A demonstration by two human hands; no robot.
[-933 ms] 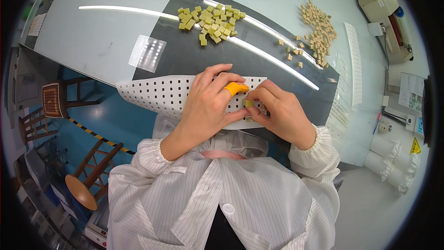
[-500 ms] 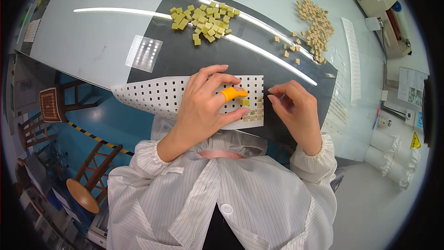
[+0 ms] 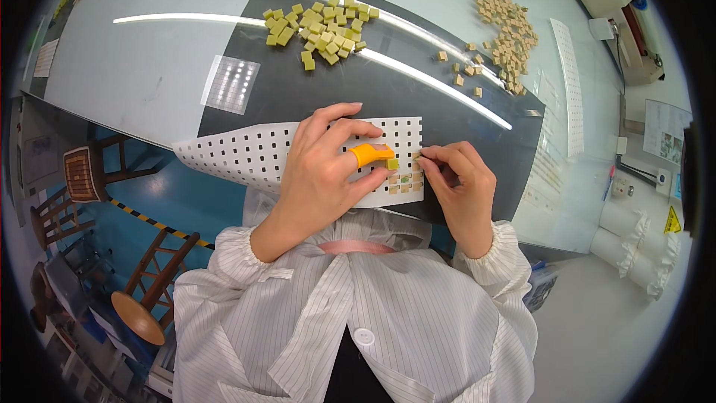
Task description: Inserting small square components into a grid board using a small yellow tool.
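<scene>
My left hand (image 3: 322, 160) lies across a white sheet (image 3: 287, 134) with rows of small square dark holes. One of its fingers wears an orange finger cot (image 3: 367, 154). Between that finger and the thumb it pinches a small olive-green block (image 3: 392, 165). Just right of the block, my right hand (image 3: 464, 183) has thumb and forefinger pressed together at the sheet's right edge; whatever is in the pinch is too small to make out. Several small tan pieces (image 3: 405, 188) sit in rows at the sheet's lower right corner.
On the dark mat (image 3: 298, 89) is a heap of green blocks (image 3: 321, 30). Small tan blocks (image 3: 511, 37) are piled at the far right, a few of them scattered. A clear dotted sheet (image 3: 230, 84) lies left; another perforated white strip (image 3: 568, 86) lies right.
My right hand has moved left to the sheet's edge, and its thumb and forefinger have closed together. The left hand keeps its pinch on the green block.
</scene>
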